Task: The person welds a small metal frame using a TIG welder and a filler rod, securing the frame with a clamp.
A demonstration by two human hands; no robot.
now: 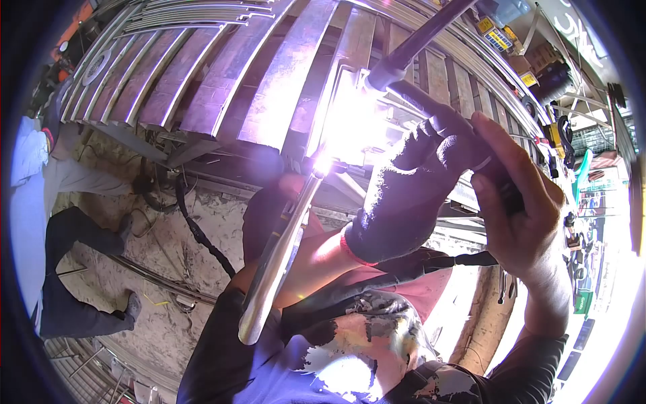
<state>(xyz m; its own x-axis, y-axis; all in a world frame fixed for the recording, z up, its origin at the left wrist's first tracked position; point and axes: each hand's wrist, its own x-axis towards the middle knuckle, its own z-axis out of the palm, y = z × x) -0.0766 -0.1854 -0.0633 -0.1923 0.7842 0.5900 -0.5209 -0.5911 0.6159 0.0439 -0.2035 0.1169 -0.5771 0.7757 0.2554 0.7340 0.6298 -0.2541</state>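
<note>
My right hand (521,202), bare, wraps round the black handle of a welding torch (447,121). The torch head points toward a glaring white arc that washes out the metal around it. My left hand (417,185) wears a dark glove with a red cuff. Its fingers are curled close beside the torch, and what they hold, if anything, is hidden. In front of my left forearm a polished metal tube (279,262) slants down toward me, its upper end lit by the glare. A black hose (404,269) runs across below my hands.
A slatted metal bench (208,101) spans the top, with thin metal rods (195,17) on it. At the left stands another person (74,269) in dark trousers. A yellow box (494,34) sits at the upper right, and a black cable (195,225) hangs to the floor.
</note>
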